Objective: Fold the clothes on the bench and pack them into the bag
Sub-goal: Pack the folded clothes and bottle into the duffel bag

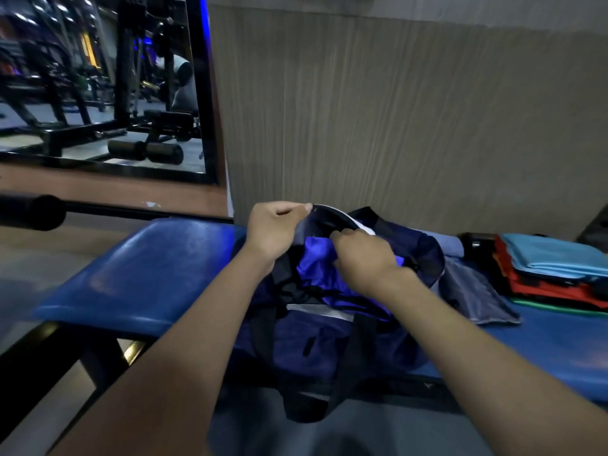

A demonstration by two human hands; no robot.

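As fingers [304, 209] pinch it, bag [329, 340] gapes.

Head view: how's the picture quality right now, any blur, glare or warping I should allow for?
Head view: dim overall; soft motion blur on the left hand and right hand at the bag opening; glossy highlights on the blue bench; wide-angle bending at the edges; the mirror reflection is smeared; the folded stack at right stays readable.
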